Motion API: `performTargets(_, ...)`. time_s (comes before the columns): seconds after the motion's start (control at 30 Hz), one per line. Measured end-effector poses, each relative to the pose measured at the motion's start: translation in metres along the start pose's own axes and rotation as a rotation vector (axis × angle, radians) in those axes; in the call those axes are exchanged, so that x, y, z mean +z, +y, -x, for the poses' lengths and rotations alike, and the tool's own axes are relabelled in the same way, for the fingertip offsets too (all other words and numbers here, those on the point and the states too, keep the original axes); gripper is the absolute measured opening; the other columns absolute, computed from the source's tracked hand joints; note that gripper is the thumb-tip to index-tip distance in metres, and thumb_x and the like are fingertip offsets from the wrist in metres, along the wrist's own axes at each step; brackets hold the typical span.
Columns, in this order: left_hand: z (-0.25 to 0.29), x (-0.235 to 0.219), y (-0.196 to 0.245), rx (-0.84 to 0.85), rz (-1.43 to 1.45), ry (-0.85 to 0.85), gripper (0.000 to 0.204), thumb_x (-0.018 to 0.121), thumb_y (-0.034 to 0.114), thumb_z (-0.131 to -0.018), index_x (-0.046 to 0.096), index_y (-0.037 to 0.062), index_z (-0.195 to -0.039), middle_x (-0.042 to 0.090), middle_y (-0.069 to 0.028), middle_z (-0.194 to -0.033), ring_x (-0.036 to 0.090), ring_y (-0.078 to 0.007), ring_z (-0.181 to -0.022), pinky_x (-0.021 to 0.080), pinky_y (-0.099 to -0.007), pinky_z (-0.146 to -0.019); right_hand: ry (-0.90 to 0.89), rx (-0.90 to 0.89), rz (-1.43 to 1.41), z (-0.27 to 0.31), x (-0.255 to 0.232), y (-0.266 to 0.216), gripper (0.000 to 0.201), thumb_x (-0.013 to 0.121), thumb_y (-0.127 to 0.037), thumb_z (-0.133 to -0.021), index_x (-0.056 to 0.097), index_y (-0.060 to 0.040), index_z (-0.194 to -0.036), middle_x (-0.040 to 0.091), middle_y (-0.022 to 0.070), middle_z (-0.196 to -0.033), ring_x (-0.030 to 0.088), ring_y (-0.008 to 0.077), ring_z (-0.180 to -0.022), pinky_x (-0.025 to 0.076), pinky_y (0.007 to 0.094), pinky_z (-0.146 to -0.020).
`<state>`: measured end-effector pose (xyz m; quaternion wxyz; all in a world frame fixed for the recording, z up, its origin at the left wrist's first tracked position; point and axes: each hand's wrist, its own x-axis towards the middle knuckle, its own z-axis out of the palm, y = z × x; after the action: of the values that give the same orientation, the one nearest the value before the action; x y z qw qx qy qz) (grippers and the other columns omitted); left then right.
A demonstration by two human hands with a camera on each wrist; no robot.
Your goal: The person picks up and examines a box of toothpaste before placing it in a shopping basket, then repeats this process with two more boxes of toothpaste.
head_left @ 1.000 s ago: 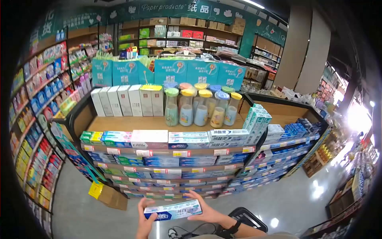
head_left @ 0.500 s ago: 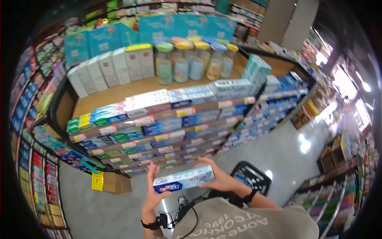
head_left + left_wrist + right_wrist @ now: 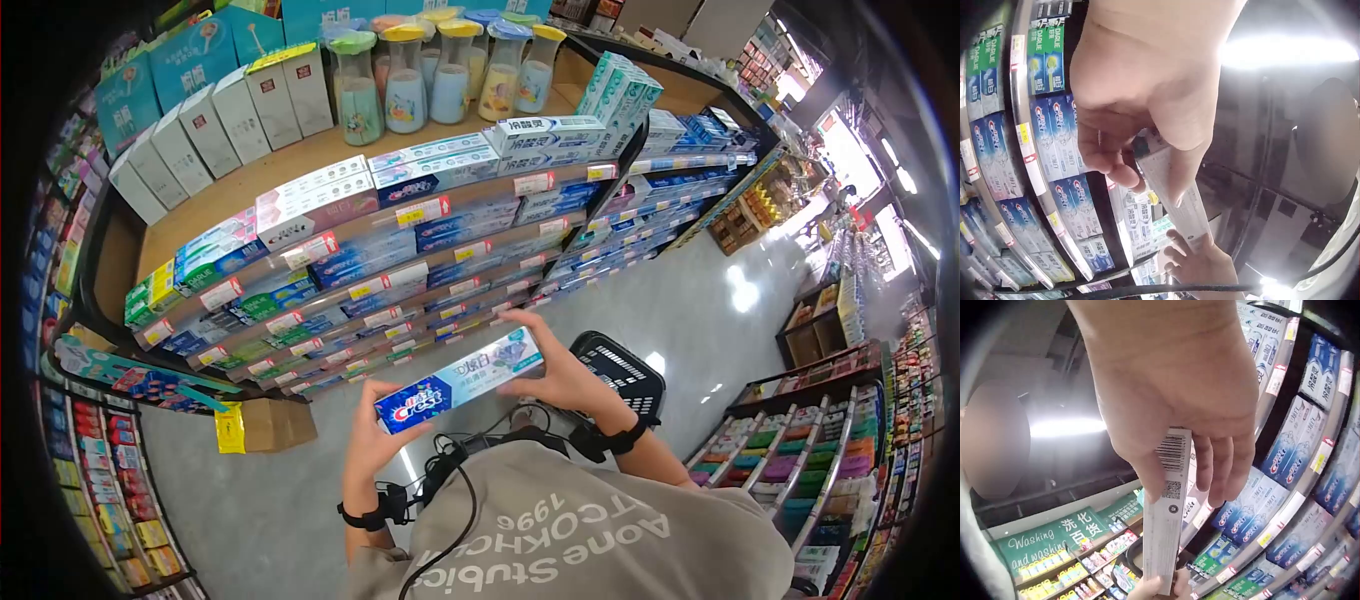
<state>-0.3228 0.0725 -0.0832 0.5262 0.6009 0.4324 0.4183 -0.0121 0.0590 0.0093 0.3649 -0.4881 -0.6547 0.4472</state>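
Cardboard carton sat on the floor near the left end of the shelf unit, yellow packet against its left side. Left hand was clamped on the left, logo end of the Crest box, thumb on one long side and fingers on the other; box was held off the floor in front of the shelf unit, printed face toward the head camera, between both hands. Right hand was clamped on its right end, with the black basket on the floor just right of that hand.
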Motion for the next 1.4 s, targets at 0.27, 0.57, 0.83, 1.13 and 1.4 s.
performTargets(0.27,-0.014,-0.011,0.026,0.324,-0.251,0.022,0.058,0.096,0.011,-0.06,0.067,0.0055,-0.109,0.065,-0.0129,-0.13,0.065,-0.0315,-0.115,0.048,-0.0411,-0.102,-0.101,0.146,-0.348,-0.002,-0.01,0.008,0.074,0.08,0.01,-0.081,0.047,-0.0064,-0.145,0.06,0.0054,-0.127,0.059,0.014,-0.12,0.051,0.0305,-0.1)
performTargets(0.57,0.004,-0.011,0.027,0.057,-0.053,0.195,0.062,0.097,0.006,-0.063,0.065,0.004,-0.116,0.068,-0.0073,-0.117,0.064,-0.0156,-0.11,0.053,-0.0323,-0.094,-0.187,0.008,-0.097,-0.029,-0.01,-0.01,0.094,0.071,0.009,-0.085,0.025,-0.0155,-0.163,0.053,0.0111,-0.145,0.058,0.0196,-0.126,0.052,0.0328,-0.097)
performTargets(0.83,0.007,-0.001,0.048,0.133,0.115,0.209,0.07,0.094,0.007,-0.068,0.06,0.0046,-0.129,0.065,-0.0055,-0.114,0.065,-0.0115,-0.095,0.057,-0.0273,-0.078,0.075,-0.261,0.139,-0.03,-0.004,0.017,0.09,0.078,-0.001,-0.08,0.036,-0.0156,-0.158,0.072,0.0195,-0.11,0.072,0.0382,-0.098,0.057,0.0395,-0.078)
performTargets(1.13,-0.012,-0.012,0.055,0.021,0.089,-0.124,0.066,0.085,0.022,-0.08,0.06,0.0054,-0.138,0.064,-0.0041,-0.115,0.063,-0.0092,-0.092,0.053,-0.026,-0.07,0.266,-0.196,0.262,0.001,-0.001,0.024,0.081,0.084,-0.005,-0.074,0.05,-0.0077,-0.148,0.074,0.0157,-0.1,0.074,0.0341,-0.093,0.057,0.0354,-0.08)
performTargets(1.4,0.012,-0.021,0.061,0.023,0.052,-0.149,0.075,0.094,-0.001,-0.066,0.062,0.0052,-0.133,0.068,-0.0037,-0.118,0.064,-0.0092,-0.099,0.055,-0.0256,-0.076,0.131,-0.191,0.081,0.007,0.006,0.03,0.053,0.09,-0.006,-0.075,0.058,-0.0052,-0.118,0.072,0.0092,-0.091,0.072,0.0154,-0.083,0.057,0.0298,-0.073)
